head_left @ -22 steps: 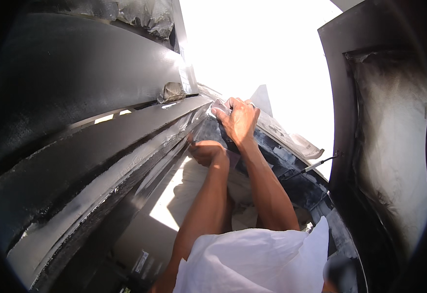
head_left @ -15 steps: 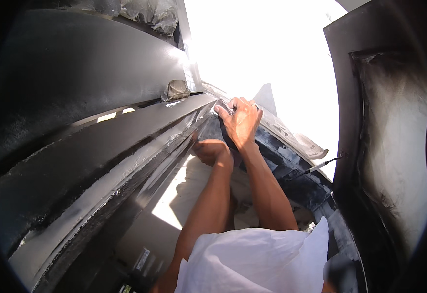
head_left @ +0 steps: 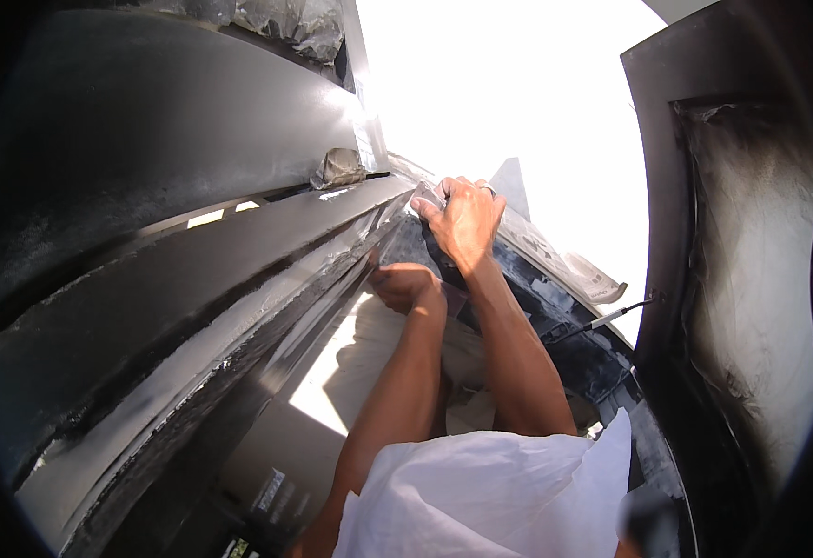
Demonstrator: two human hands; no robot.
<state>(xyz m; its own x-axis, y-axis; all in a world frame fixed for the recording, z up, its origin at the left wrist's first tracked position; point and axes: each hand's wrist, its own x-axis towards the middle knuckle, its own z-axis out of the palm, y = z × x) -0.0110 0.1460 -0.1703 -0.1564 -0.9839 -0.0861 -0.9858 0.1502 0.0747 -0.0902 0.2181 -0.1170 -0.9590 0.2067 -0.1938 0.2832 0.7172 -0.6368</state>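
My right hand (head_left: 465,221) is up at the corner of a car's door opening, thumb and fingers closed on a small folded grey sheet that looks like sandpaper (head_left: 423,193). It presses against the grey, dusty body frame (head_left: 397,203). Lower and a little to the left, my left hand (head_left: 406,285) is curled against the inner edge of the frame. Its fingertips are mostly hidden, so whatever they grip does not show. A thin reddish-brown flap (head_left: 455,298) shows beside the left wrist.
A matte dark panel (head_left: 165,121) fills the left, with a crumpled masking wad (head_left: 339,168) at its edge. Printed masking paper (head_left: 564,256) lies right of my hands. An opened dark door (head_left: 662,186) stands at right, joined by a rod (head_left: 601,321).
My right hand has shifted very slightly up and to the right along the frame with the sandpaper. The left hand stays almost where it was; the reddish-brown flap beside its wrist shows more.
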